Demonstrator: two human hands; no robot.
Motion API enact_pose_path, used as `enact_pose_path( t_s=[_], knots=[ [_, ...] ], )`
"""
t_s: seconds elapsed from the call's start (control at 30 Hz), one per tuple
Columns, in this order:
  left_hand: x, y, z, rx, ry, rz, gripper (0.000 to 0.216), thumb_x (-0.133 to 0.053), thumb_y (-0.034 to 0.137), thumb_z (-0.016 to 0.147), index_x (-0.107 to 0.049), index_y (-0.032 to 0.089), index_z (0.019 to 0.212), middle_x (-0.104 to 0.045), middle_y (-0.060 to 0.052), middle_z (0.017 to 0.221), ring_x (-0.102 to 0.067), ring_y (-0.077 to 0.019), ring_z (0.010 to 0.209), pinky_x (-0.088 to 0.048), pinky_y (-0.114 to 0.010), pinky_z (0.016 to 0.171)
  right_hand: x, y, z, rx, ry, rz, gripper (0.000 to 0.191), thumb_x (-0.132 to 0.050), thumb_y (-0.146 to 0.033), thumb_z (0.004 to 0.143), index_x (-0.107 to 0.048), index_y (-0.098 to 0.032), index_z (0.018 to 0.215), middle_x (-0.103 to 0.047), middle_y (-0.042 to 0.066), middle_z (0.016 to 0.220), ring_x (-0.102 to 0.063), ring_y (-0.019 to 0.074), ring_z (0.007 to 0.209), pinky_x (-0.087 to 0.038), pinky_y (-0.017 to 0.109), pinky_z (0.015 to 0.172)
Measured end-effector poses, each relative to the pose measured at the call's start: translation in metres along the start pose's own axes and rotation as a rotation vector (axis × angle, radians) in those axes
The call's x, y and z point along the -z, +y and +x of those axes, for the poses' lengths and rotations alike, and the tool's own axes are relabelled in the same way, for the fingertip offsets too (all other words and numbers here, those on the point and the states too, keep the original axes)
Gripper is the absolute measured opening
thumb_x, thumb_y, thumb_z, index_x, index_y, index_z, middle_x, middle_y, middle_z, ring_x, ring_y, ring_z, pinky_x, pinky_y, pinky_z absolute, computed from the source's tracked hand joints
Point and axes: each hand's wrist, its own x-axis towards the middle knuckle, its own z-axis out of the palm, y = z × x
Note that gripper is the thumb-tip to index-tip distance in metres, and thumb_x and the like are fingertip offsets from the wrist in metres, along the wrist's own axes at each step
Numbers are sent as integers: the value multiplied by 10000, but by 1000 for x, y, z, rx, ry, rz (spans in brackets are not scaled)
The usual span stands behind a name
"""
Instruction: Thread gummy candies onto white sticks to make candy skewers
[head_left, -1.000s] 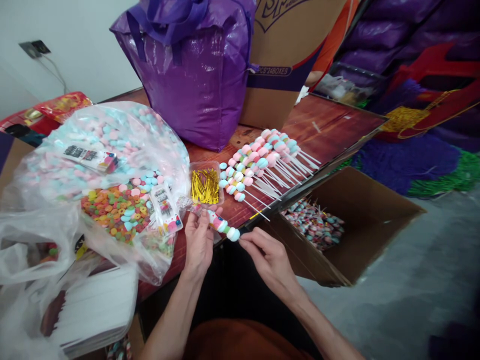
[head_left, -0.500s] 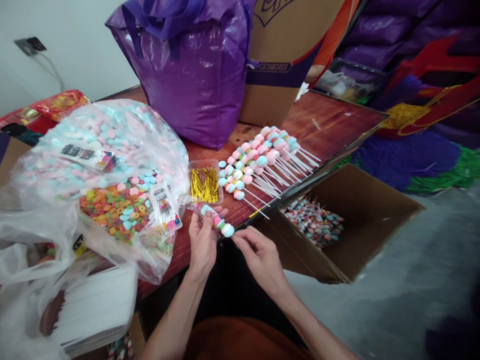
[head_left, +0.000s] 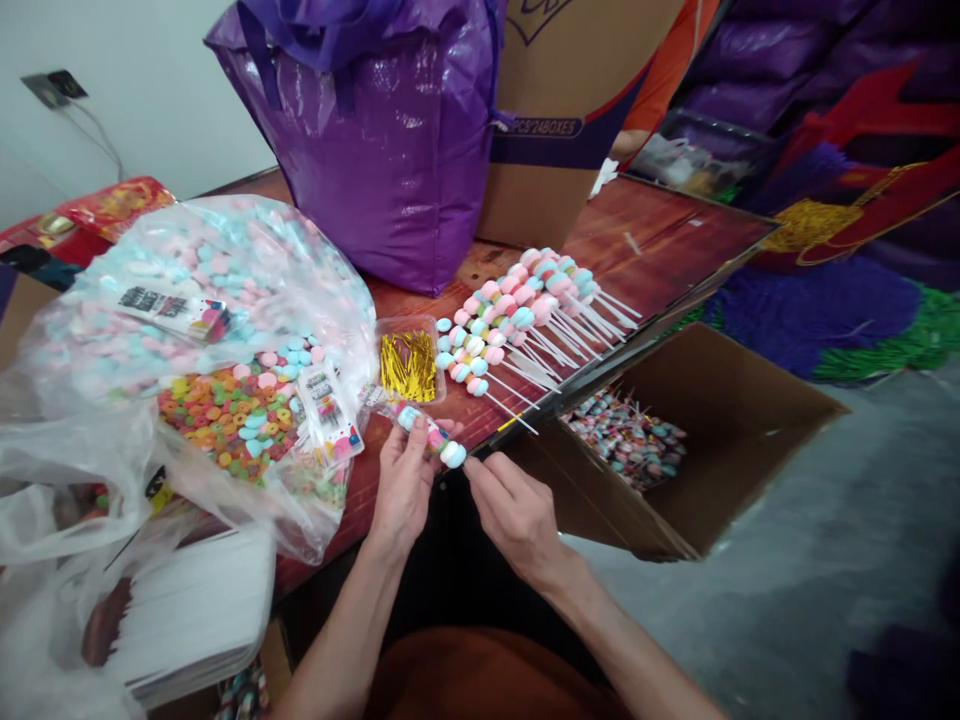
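My left hand point(head_left: 403, 482) is closed round a candy skewer point(head_left: 451, 455) of pink, white and blue sweets, partly inside a clear printed wrapper point(head_left: 384, 400). At the skewer's lower right end, my right hand point(head_left: 517, 508) pinches the stick, which is mostly hidden by the fingers. Just beyond the left hand, gold twist ties point(head_left: 409, 368) fill a small clear tray point(head_left: 441, 390). To the right of that tray, several unwrapped candy skewers point(head_left: 517, 300) lie in a row, their white sticks pointing to the table's edge.
A large clear bag point(head_left: 255, 235) of marshmallows and ring candies point(head_left: 214, 425) spreads on the left, with wrapper packs point(head_left: 330, 415) on it. Behind stands a purple bag point(head_left: 375, 170) beside a carton point(head_left: 536, 205). Below the table, an open box point(head_left: 720, 470) holds wrapped skewers point(head_left: 630, 440).
My right hand has turned slightly, its fingers curling more tightly at the skewer's end. The wrapped skewer has shifted very little in my left hand.
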Motion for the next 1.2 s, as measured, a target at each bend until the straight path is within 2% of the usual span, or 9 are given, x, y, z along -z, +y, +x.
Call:
enact_pose_path(
  t_s=[0.17,0.33,0.47,0.63,0.73,0.9,1.03,1.13,1.2],
  knots=[
    [0,-1,0,-5,-25,-27,358,-803,427,755,-637,140,890,-749,-68,886,-724,-248,995,-552,-367,911,-4,-13,2,-344,-2,395,175,-516,-106,968,-662,-169,894,-557,10,762,-541,115,670,-441,224,627],
    [0,-5,-2,-9,-114,30,324,-733,440,825,-659,140,922,-749,-80,919,-704,-234,1040,-542,-338,931,-12,-20,8,-513,51,484,164,-544,-145,950,-664,-185,847,-606,9,796,-580,130,725,-460,244,692],
    [5,4,-1,65,-163,59,359,-745,454,811,-675,130,950,-754,-96,934,-705,-241,1035,-539,-340,927,-10,-16,12,-559,6,570,172,-550,-185,947,-673,-188,827,-631,13,816,-597,139,754,-467,249,721],
    [7,11,2,139,-138,79,415,-728,517,804,-678,122,920,-757,-105,898,-722,-242,956,-551,-350,882,-3,-9,10,-651,-55,592,184,-592,-248,922,-657,-187,761,-610,-10,720,-560,131,663,-446,240,638],
    [5,5,0,98,-152,102,382,-747,492,794,-677,135,912,-754,-84,889,-716,-222,956,-546,-325,881,-10,-12,12,-636,-23,542,192,-577,-249,924,-656,-191,760,-634,1,739,-579,139,672,-465,249,646],
    [2,1,-4,44,-103,102,391,-806,454,739,-698,126,922,-749,-71,898,-710,-212,967,-537,-302,891,-20,-24,22,-525,103,477,185,-515,-198,949,-666,-197,841,-708,69,934,-664,186,870,-518,303,795],
    [6,12,-1,66,-133,70,392,-776,462,773,-690,127,958,-753,-93,934,-721,-240,988,-533,-344,911,-6,-22,15,-503,-69,485,226,-486,-220,977,-672,-195,850,-682,50,851,-630,163,780,-496,279,753],
    [10,17,1,49,-117,83,389,-761,477,786,-684,135,956,-753,-86,923,-728,-248,989,-534,-344,906,6,-15,2,-587,-277,548,294,-501,-280,981,-634,-195,732,-567,-17,627,-514,118,582,-422,240,588],
    [9,17,0,77,-143,104,393,-764,473,784,-684,135,969,-746,-76,881,-733,-248,973,-543,-332,879,8,-13,-5,-669,-343,654,309,-512,-300,971,-620,-188,705,-518,-36,571,-467,105,535,-376,229,531]
  ],
)
